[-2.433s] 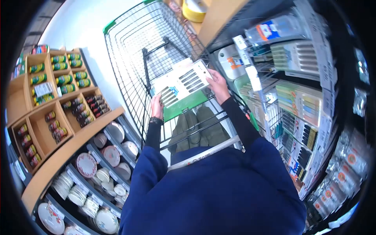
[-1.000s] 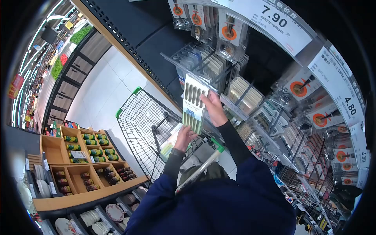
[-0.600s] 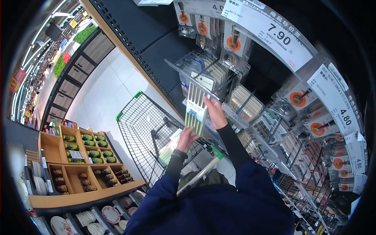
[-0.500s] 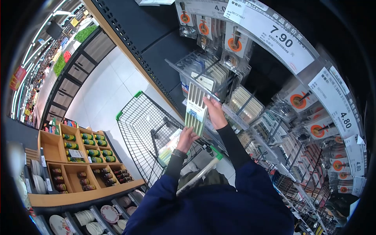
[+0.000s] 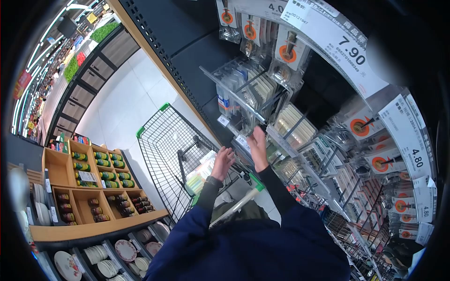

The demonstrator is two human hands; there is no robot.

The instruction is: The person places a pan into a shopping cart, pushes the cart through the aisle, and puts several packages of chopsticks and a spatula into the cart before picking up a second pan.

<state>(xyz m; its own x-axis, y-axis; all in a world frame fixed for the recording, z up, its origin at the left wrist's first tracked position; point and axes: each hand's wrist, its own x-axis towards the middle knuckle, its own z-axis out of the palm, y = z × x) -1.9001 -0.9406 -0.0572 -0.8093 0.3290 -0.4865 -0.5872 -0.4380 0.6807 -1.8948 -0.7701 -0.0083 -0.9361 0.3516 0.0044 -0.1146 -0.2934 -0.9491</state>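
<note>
My left hand (image 5: 222,163) is raised above the near end of the shopping cart (image 5: 164,136), its fingers apart and nothing in them. Close by on the right, my right hand (image 5: 257,152) is up beside the rack's price rail, fingers stretched out and holding nothing. Just beyond it hang flat pale packs (image 5: 262,86) on metal hooks, with more packs (image 5: 293,122) hanging lower right. A white-and-green packaged item (image 5: 197,180) lies in the cart near my left wrist.
Carded utensils with orange discs (image 5: 287,52) hang under large price signs (image 5: 337,47) on the right. At lower left stand a wooden shelf with jars (image 5: 101,229) and racks of plates (image 5: 68,266). A pale tiled aisle (image 5: 126,98) runs beyond the cart.
The long flat pack of chopsticks that both hands held is out of them now, and I cannot make out where it is. Both hands have drawn a little apart and opened.
</note>
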